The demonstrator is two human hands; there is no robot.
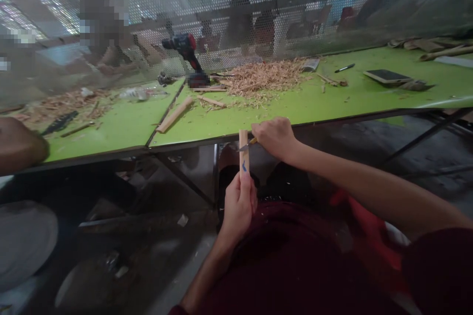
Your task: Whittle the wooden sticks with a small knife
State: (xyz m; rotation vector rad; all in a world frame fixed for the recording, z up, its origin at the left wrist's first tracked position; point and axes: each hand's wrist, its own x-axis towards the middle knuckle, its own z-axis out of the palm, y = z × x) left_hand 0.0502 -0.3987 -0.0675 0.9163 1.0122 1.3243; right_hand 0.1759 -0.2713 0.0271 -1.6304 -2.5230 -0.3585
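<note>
My left hand (239, 203) is wrapped round the lower end of a pale wooden stick (244, 157), which points up and away from me toward the table's front edge. A small blue mark shows on the wood just above my thumb. My right hand (276, 139) is closed round the handle of a knife (245, 147), most of the handle hidden in the fist. The blade lies across the stick near its upper part, seemingly touching it.
A green table (207, 120) spans the view, bearing a heap of wood shavings (266, 76), a cordless drill (188, 54), a wooden piece (175, 114), a pen (344, 68) and a phone (387, 76). Behind stands a perforated screen (288, 19). At left is another person's arm (22, 145).
</note>
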